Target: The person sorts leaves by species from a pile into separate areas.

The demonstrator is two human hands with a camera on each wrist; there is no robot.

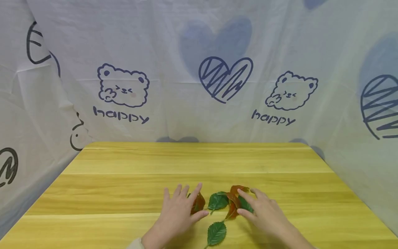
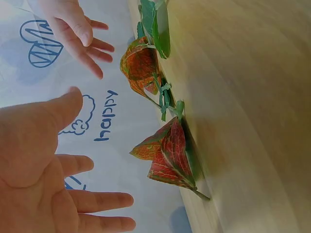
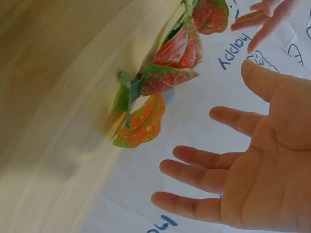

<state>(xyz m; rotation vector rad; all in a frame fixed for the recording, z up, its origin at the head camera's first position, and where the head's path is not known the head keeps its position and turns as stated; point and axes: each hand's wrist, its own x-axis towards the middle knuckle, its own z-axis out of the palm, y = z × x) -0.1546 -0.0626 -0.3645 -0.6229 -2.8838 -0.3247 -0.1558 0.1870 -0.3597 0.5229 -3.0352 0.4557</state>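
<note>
Head view: left hand (image 1: 178, 211) at 9 o'clock, right hand (image 1: 268, 211) at 3 o'clock from middle green leaf (image 1: 218, 200), both spread wide; red leaves (image 1: 234, 198) beside each, contact unclear.

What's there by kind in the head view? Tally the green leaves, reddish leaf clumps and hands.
Green leaves: 3 plainly visible
Reddish leaf clumps: 2, single leaves within them unclear
Hands: 2
Total: 7

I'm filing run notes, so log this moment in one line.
left hand: fingers spread, holding nothing | right hand: fingers spread, holding nothing | red leaves, green leaves: on table
</note>
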